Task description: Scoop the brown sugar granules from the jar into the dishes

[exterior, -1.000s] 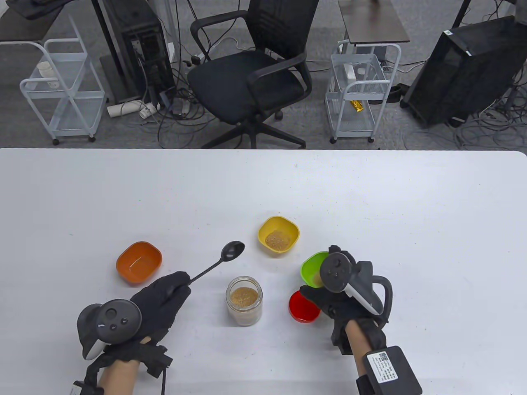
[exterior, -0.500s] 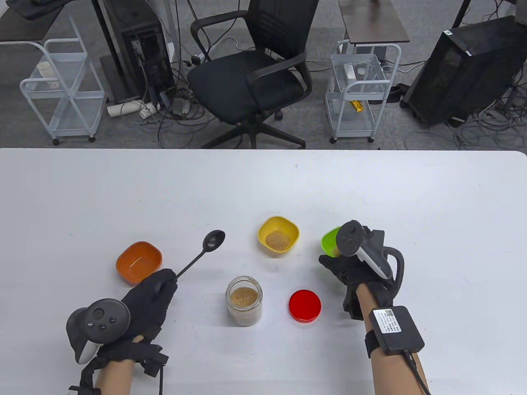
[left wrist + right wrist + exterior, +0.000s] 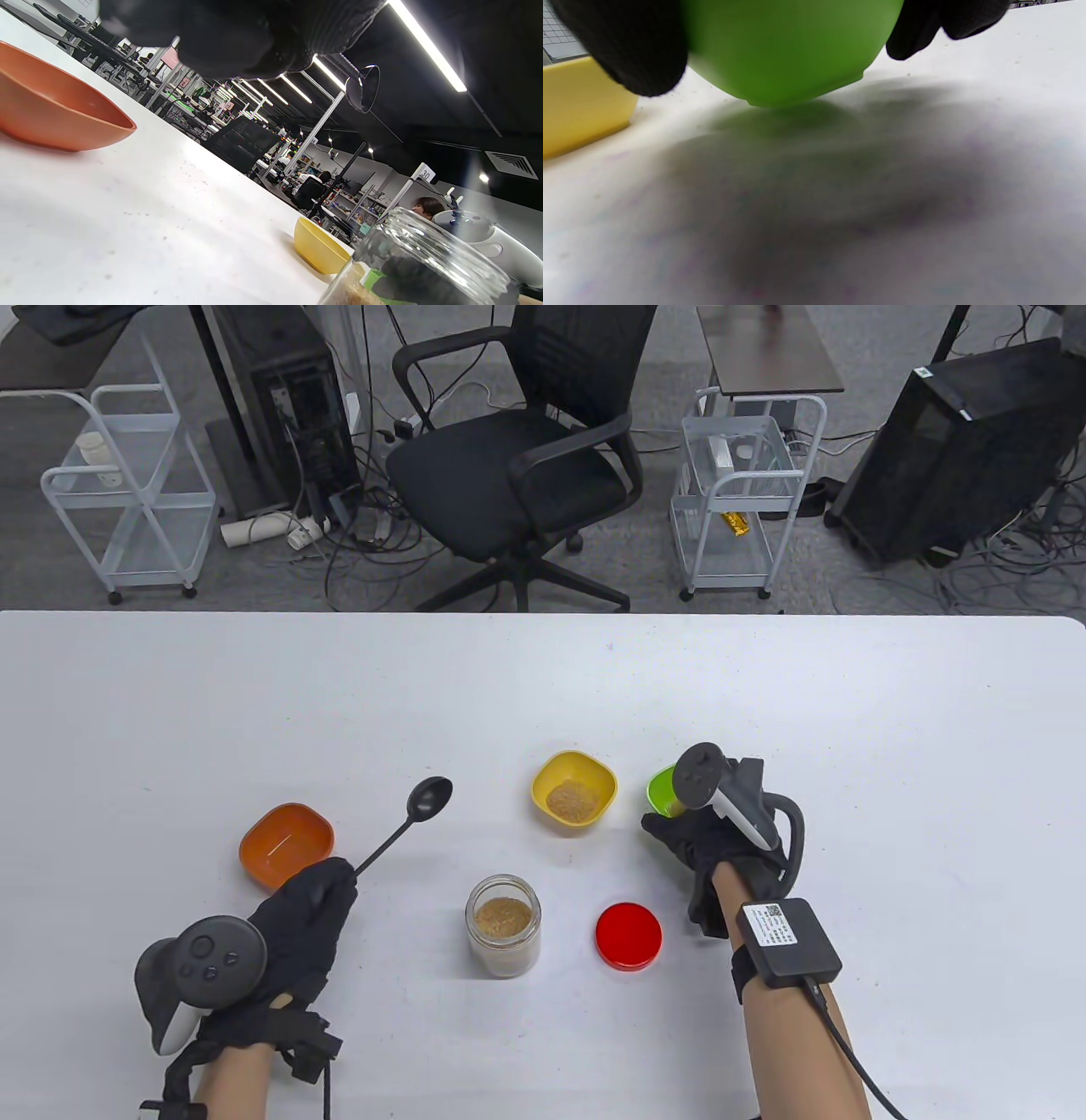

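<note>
Jar (image 3: 503, 926) of sugar stands on the table (image 3: 848, 712) between the hands, lid (image 3: 628, 936) beside it. Left hand (image 3: 297, 920) grips the spoon (image 3: 405, 824) (bowl raised, near the orange dish (image 3: 286, 847)). Right hand (image 3: 721, 848) clasps the green dish (image 3: 793, 46) beside the yellow dish (image 3: 574, 791).

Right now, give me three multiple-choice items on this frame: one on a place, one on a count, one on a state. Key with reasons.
1. Where does the red lid lie?
A. on the jar
B. on the table, right of the jar
C. in the orange dish

2. How many coloured dishes show?
A. two
B. three
C. four

3. What state is the spoon bowl in?
A. empty, held up
B. heaped with sugar
C. dipped in the jar

Key: 1 B, the lid lies flat beside the open jar. 2 B, orange dish, yellow dish, green dish. 3 A, the left hand holds it above the table, nothing in it.
</note>
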A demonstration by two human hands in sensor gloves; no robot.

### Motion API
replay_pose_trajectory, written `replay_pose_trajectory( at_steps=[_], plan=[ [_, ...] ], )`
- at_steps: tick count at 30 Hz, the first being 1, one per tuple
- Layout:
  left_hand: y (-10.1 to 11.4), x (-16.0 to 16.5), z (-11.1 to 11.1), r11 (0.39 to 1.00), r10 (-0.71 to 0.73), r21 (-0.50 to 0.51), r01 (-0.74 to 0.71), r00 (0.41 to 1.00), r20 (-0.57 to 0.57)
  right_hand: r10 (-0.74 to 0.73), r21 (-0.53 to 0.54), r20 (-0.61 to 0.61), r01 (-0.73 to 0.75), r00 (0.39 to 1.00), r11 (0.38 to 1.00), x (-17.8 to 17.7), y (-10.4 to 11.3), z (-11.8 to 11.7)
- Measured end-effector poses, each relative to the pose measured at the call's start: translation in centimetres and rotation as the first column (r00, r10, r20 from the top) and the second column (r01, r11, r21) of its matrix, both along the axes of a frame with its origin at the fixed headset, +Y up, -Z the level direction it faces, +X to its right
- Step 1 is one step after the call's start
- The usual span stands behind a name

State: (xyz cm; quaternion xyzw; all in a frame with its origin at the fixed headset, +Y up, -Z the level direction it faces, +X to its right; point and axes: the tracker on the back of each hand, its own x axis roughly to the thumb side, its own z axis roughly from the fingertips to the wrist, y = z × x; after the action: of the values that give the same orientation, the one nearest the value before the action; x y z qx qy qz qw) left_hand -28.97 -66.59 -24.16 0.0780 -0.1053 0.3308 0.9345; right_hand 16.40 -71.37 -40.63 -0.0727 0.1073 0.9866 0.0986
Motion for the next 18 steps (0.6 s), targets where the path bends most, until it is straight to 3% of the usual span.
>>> replay_pose_trajectory(
  at_steps=[9, 18],
  plan=[
    [-0.1, 0.1, -0.1, 1.0, 0.003, -0.016, -0.003, 1.0, 0.005, -0.033, -0.042, 0.004, 0.033, 0.999, 0.999, 0.2, -0.6, 0.3],
    [-0.2, 0.3, -0.3, 1.0, 0.01, -0.028, -0.01, 1.0, 0.016, -0.052, 0.072, -0.082, 0.057, 0.995, 0.996, -1.1, 2.2, 3.5]
  ],
)
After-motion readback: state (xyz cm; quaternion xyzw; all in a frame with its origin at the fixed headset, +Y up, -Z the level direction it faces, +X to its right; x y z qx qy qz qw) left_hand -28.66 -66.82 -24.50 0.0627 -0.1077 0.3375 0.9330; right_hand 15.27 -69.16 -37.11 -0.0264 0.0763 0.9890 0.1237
